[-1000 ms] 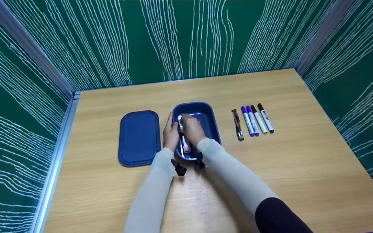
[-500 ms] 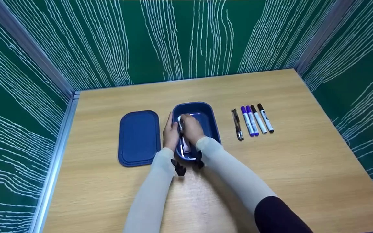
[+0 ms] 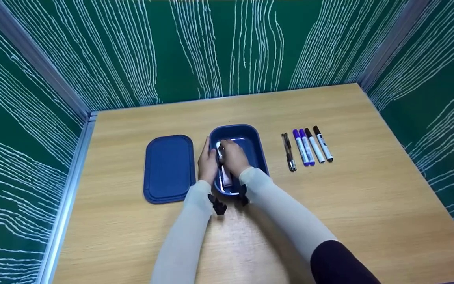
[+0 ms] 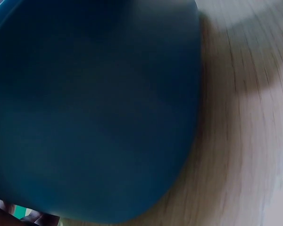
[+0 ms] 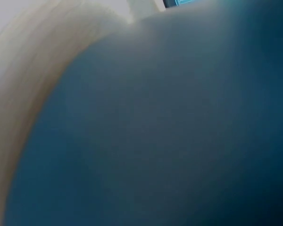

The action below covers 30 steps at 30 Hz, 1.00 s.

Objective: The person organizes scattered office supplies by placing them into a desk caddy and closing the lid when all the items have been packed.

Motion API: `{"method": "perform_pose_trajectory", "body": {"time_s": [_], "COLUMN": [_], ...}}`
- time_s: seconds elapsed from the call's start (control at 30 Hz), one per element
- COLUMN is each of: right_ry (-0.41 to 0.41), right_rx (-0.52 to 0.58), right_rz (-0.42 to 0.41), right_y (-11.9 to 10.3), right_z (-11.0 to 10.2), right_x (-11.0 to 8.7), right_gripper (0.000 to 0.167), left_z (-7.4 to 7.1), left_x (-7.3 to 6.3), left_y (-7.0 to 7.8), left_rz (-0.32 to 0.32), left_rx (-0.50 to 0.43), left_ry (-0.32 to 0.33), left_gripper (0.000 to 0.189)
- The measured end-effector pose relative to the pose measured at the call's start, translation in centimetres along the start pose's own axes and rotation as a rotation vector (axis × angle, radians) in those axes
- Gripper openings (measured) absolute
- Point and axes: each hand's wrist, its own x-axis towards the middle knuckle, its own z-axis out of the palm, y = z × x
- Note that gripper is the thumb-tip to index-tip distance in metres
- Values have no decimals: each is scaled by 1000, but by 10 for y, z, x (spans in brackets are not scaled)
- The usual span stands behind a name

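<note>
In the head view, a deep blue box [image 3: 259, 148] stands between my hands. My left hand [image 3: 208, 166] lies along its left wall, the fingers outside and the thumb at the rim. My right hand [image 3: 235, 158] reaches inside with curled fingers, gripping a long white-and-dark item [image 3: 226, 178] along the left side. Its middle is partly covered by the fingers, and I cannot tell its kind. In the left wrist view, the box's outer wall [image 4: 108, 117] fills most of the picture, with fingers [image 4: 42, 219] at the lower left. Box wall [image 5: 146, 122] also fills the right wrist view.
A flat blue lid [image 3: 170, 169] lies left of the box on the wooden table [image 3: 309, 221]. To the right are a dark pen [image 3: 289, 152], two purple-capped markers [image 3: 301, 148] [image 3: 307, 148] and two black-capped markers [image 3: 315, 146] [image 3: 323, 144]. Green walls [image 3: 164, 51] enclose the table.
My right fingers shift slightly over the white-and-dark item inside the box. The left hand, the box and the lid stay in place.
</note>
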Motion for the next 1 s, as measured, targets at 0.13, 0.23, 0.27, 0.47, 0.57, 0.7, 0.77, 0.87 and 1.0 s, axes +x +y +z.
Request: {"method": "perform_pose_trajectory", "body": {"time_s": [0.13,0.23,0.27,0.47,0.57,0.7,0.77,0.87,1.0], "right_ry": [17,13,11,17,45,80,94,131,173], "right_rx": [2,5,1,-35,-47,-66,-67,-67,-73], "right_rz": [-3,4,5,14,18,15,13,-12,-48], "right_y": [0,-1,-1,-3,-1,3,5,11,21], "right_z": [-1,-3,-4,-12,-16,-22,-26,-32,-43], "right_x": [-2,-3,-4,-4,-6,-9,-10,-13,-16], "right_gripper": [20,20,20,21,21,20,19,18,16], "left_z": [0,0,0,0,0,0,0,-1,-2], "left_x": [-1,-1,-1,2,2,2,2,2,0], "left_y": [0,0,0,-2,-1,-1,-2,-2,-1], "left_rz": [-7,-6,-5,7,13,15,18,28,33], "left_rx": [-15,-15,-14,1,-9,-21,-18,-14,-11], "left_ry": [-21,-23,-21,1,5,4,4,0,-10], "left_gripper": [53,53,53,53,53,53,53,54,54]}}
